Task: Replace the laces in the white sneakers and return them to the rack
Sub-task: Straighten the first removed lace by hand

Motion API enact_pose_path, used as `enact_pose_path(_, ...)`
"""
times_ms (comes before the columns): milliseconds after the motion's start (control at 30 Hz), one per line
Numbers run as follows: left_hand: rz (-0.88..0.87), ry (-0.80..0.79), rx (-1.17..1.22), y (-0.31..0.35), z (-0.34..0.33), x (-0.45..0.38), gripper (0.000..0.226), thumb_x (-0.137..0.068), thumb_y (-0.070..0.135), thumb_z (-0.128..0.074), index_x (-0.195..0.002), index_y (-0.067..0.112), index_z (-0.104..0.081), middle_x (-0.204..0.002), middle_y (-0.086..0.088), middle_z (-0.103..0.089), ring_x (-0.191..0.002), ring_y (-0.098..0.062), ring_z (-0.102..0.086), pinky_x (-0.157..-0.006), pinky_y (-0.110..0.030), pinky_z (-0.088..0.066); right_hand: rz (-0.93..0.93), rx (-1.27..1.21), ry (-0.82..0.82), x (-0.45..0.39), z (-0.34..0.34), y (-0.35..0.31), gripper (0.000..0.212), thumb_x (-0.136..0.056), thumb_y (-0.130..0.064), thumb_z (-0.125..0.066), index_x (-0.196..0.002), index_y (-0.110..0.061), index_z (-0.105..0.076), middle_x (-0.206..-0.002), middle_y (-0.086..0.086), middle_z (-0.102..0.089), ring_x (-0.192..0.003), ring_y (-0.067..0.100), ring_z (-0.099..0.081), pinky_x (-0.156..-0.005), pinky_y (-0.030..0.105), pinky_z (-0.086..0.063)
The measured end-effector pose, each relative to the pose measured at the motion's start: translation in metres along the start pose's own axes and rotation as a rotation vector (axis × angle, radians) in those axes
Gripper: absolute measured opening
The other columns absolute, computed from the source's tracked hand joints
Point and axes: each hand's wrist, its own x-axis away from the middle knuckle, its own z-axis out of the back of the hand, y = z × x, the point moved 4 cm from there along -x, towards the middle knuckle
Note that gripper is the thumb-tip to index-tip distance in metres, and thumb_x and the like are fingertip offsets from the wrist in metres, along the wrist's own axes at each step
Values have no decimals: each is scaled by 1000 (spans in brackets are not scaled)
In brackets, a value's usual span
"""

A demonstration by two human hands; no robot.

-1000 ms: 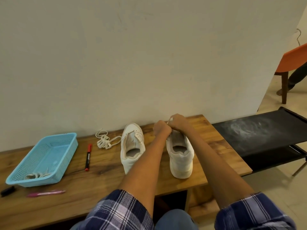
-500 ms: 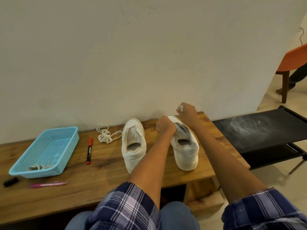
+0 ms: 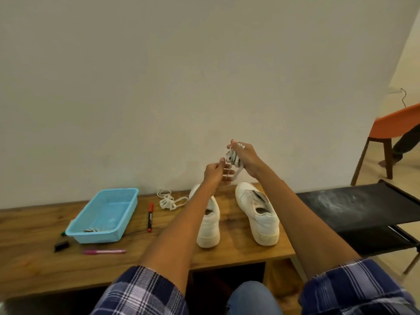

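Wood bench (image 3: 45,264) runs along the far wall, with a black fabric rack (image 3: 354,205) at its right end. Two white sneakers stand heel-near on the bench: the left sneaker (image 3: 208,226) partly behind a forearm, the right sneaker (image 3: 261,214) unlaced. A blue basket (image 3: 127,201) sits far left, a red marker (image 3: 150,217) and a coiled lace (image 3: 169,201) between it and the shoes, a pink pen (image 3: 103,251) nearer. Above the sneakers, the right hand (image 3: 246,160) grips a bundled white lace (image 3: 235,161), while the left hand (image 3: 214,172) pinches its lower loop.
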Motion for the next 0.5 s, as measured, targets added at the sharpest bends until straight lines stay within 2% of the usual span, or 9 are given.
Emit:
enact_pose_path(100,-32,-53,-20,18,38,24,31,-99,26,-46,-105,0,-62,-76,-3,-63,-63,-17,-62,-63,-26,-55,43,-32,-28,16,-31,-28,32,-100,-30,-44,-99,-2,-60,-74,7,-61,-58,15,-57,-47,16,-48)
enact_pose_path(200,-64,-6,-81,30,79,43,28,-96,17,-52,-110,-5,-62,-77,-2,-61,-63,-14,-60,-58,-19,-53,99,-11,-46,29,-65,-48,30,-99,-29,-46,-95,-3,-60,-73,6,-61,-59,15,-58,-48,14,-47)
enact_pose_path(267,-69,63,-148,34,110,51,28,-96,17,-52,-111,-4,-62,-81,-4,-62,-62,-13,-59,-57,-19,-53,129,9,-66,36,-89,-51,29,-97,-29,-50,-88,-4,-62,-72,5,-62,-62,15,-59,-54,18,-48)
enact_pose_path(333,-52,156,-256,33,137,56,27,-97,18,-51,-109,-3,-62,-88,-7,-63,-60,-13,-59,-56,-22,-52,164,143,-130,41,-111,-44,28,-93,-30,-58,-82,-5,-64,-73,5,-64,-68,17,-59,-65,26,-48)
enact_pose_path(400,-34,242,-332,30,160,62,26,-98,18,-49,-104,-3,-63,-93,-11,-66,-60,-15,-59,-61,-25,-53,158,381,-208,45,-130,-26,27,-87,-27,-67,-91,-1,-68,-85,4,-64,-81,17,-58,-78,31,-46)
enact_pose_path(500,-50,303,-350,29,181,68,24,-98,16,-47,-98,-1,-64,-92,-12,-69,-60,-14,-58,-64,-25,-53,122,569,-251,50,-148,1,34,-82,-17,-71,-111,-2,-65,-111,8,-64,-104,21,-59,-92,33,-45)
